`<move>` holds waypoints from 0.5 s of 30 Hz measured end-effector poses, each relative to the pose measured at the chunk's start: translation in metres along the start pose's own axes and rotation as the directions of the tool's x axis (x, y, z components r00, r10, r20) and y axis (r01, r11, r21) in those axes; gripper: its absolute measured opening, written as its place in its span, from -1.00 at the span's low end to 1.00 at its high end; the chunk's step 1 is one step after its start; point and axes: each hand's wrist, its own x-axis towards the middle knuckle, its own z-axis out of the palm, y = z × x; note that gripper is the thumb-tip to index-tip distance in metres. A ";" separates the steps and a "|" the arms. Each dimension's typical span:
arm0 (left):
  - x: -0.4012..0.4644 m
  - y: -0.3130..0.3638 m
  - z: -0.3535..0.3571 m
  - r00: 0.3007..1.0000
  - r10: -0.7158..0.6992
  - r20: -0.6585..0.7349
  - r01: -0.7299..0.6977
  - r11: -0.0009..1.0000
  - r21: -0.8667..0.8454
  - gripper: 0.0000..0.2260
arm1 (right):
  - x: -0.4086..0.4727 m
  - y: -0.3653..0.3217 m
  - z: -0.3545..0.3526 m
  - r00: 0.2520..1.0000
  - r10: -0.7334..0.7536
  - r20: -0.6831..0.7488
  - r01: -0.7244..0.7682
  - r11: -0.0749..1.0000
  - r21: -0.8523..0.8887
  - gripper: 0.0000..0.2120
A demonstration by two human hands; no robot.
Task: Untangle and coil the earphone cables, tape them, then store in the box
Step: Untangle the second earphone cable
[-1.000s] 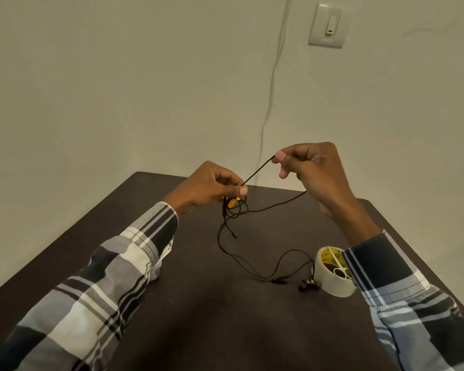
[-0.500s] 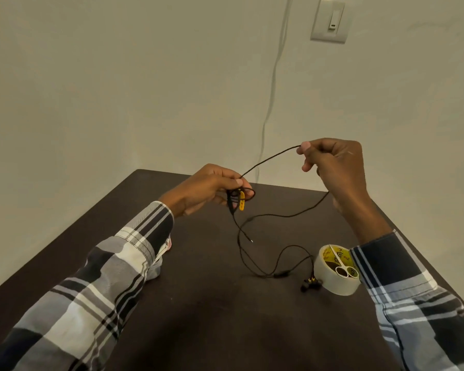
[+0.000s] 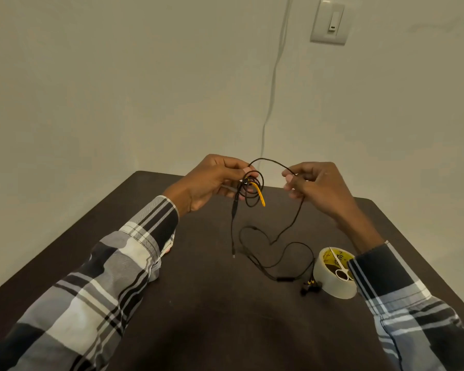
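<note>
— Left hand point(image 3: 212, 183)?
— Raised above the dark surface point(image 3: 198, 303), fingers curled, pinching a small coil point(image 3: 252, 191) of the black earphone cable point(image 3: 292, 226) with a yellow piece point(image 3: 260, 196) among the loops.
— And the right hand point(image 3: 316, 188)?
— Level with the left, near it, fingers curled, pinching the same cable just past an arch that rises from the coil.
— Rest of the cable?
— Hanging from the right hand down to the surface, looping there, running through a small inline block point(image 3: 284, 279) to the earbuds point(image 3: 310, 287). One loose end point(image 3: 233, 236) dangling straight down from the coil.
— Earbuds where?
— On the surface, touching the side of a tape roll point(image 3: 330, 285).
— Anything in the roll?
— Small scissors point(image 3: 340, 269), lying across its top.
— Behind?
— Plain wall, a switch point(image 3: 330, 21) upper right, a thin white wire point(image 3: 272, 84) running down.
</note>
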 end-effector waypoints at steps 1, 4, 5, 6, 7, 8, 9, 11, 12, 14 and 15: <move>0.000 0.000 0.001 1.000 -0.009 0.000 0.009 1.000 0.015 -0.79 | -0.001 -0.001 0.003 0.999 0.010 0.031 -0.013 0.996 0.088 -0.89; 0.002 -0.001 0.004 1.000 -0.029 0.006 0.029 0.998 0.052 -0.83 | -0.004 -0.007 0.009 0.988 -0.023 0.155 -0.026 0.951 0.308 -0.73; 0.002 -0.001 0.004 0.999 -0.033 0.003 0.033 0.998 0.062 -0.87 | -0.004 -0.008 0.011 0.981 -0.039 0.190 -0.030 0.937 0.349 -0.70; 0.002 0.000 0.006 0.999 -0.032 0.003 0.031 0.997 0.067 -0.89 | -0.004 -0.010 0.013 0.977 -0.052 0.208 -0.029 0.930 0.366 -0.71; 0.003 0.000 0.007 1.000 -0.021 -0.001 0.021 0.997 0.074 -0.84 | -0.004 -0.011 0.015 0.977 -0.058 0.206 -0.020 0.933 0.358 -0.72; 0.003 0.000 0.007 1.000 -0.018 -0.006 0.018 0.997 0.079 -0.76 | -0.004 -0.012 0.017 0.981 -0.058 0.186 -0.008 0.941 0.338 -0.74; 0.003 0.000 0.007 1.000 -0.015 -0.010 0.016 0.996 0.088 -0.71 | -0.003 -0.012 0.018 0.986 -0.059 0.155 0.006 0.947 0.320 -0.76; 0.003 0.000 0.007 1.000 0.000 -0.012 0.001 0.991 0.136 -0.69 | -0.002 -0.012 0.020 0.991 -0.078 0.111 0.038 0.946 0.321 -0.82; 0.003 0.000 0.007 1.000 0.002 -0.011 0.000 0.986 0.169 -0.71 | -0.001 -0.012 0.020 0.991 -0.090 0.099 0.054 0.945 0.322 -0.85; 0.002 0.000 0.007 1.000 0.003 0.016 -0.006 0.979 0.203 -0.74 | -0.001 -0.013 0.018 0.992 -0.101 0.076 0.074 0.952 0.298 -0.90; 0.001 -0.001 0.007 0.999 0.002 0.038 -0.010 0.978 0.207 -0.74 | -0.001 -0.013 0.017 0.994 -0.096 0.056 0.076 0.955 0.287 -0.91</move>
